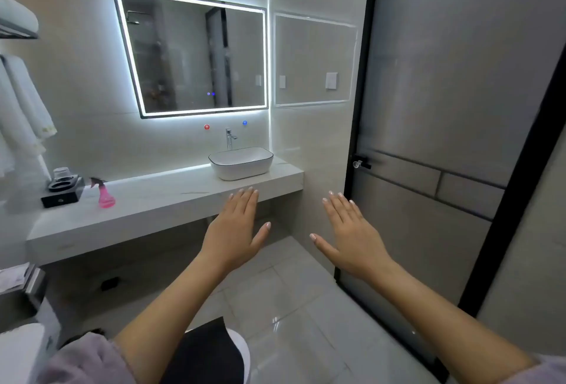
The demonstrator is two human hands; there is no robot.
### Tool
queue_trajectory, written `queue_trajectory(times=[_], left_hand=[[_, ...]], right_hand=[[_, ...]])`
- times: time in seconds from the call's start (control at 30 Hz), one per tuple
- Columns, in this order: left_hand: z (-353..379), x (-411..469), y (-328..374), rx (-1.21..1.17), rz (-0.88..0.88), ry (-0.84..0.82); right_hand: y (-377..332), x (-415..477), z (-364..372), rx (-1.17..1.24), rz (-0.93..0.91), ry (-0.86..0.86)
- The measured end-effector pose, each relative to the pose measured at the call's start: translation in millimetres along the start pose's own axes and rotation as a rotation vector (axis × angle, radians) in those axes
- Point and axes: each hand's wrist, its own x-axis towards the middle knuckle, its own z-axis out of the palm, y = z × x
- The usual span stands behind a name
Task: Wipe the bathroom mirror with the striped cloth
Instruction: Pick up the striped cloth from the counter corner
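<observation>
Left hand and right hand outstretched, palms down, fingers straight

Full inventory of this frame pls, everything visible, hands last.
mirror: 1, white-lit edge, wall above the counter
counter: 1, pale marble, along the back wall
basin: 1, white with dark rim, right end of counter
faucet: 1, chrome, behind the basin
spray bottle: 1, pink, left part of counter
black tray: 1, counter's far left
clear glass: 1, on the black tray
wall dots: 2, red and blue, below the mirror
towels: several, white, hanging at left
door: 1, frosted glass, black frame, right
striped cloth: 0, not in view
left hand: 1, flat, empty, before the counter
right hand: 1, flat, empty, near the door
</observation>
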Motion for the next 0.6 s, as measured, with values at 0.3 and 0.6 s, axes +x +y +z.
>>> queue_trajectory(times=[0.3,0.6], left_hand=[[40.5,56.9,-18.5,0.004,-0.002,0.062],[111.0,167.4,-72.3,0.136,0.016,-0.025]], right_hand=[[25.8,44.4,22.2,0.02,-0.013,0.06],[66.3,159.1,84.5,0.006,-0.003,0.04]])
